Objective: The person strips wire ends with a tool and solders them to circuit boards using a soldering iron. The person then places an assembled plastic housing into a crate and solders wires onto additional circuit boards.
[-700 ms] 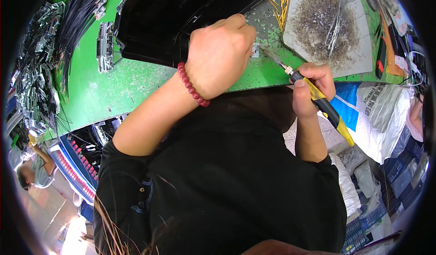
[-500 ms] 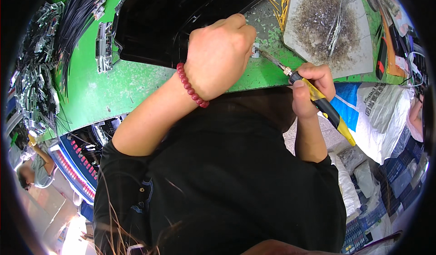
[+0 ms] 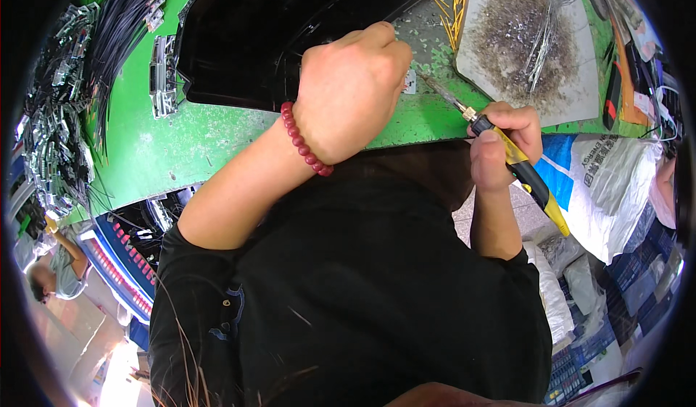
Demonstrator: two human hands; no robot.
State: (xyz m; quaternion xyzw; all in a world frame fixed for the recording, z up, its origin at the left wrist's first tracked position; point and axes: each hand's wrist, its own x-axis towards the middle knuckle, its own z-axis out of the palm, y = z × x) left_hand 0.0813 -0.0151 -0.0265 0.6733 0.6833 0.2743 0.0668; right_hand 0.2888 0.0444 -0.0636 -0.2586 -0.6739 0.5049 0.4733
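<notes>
Centrally, the left hand [image 3: 351,92] curled in a closed grip over a small part [image 3: 410,82] on the green desk [image 3: 203,142], hiding what it pinched. At centre right, the right hand [image 3: 504,146] gripped a yellow-black iron [image 3: 518,164], its thin metal tip just beside the part. A glossy black tray [image 3: 275,30] crowded the upper left; a grey, speckled pad [image 3: 522,37] sat upper right. Black wires [image 3: 119,30] lined the desk's left edge.
</notes>
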